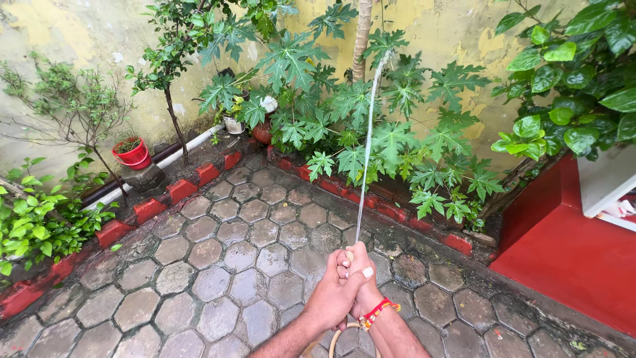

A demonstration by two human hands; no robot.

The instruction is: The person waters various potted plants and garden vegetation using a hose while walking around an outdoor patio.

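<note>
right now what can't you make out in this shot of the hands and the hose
- Hose nozzle: head view, wrapped inside the left hand and right hand; only the water jet shows.
- Hose: head view, cut off by the bottom edge.
- Where the jet lands: lost among the papaya leaves.
- White pot: half hidden by leaves.

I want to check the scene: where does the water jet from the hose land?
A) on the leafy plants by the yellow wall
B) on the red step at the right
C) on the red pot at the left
A: the water jet rises from the clasped hands into the leafy plants by the yellow wall.
</note>
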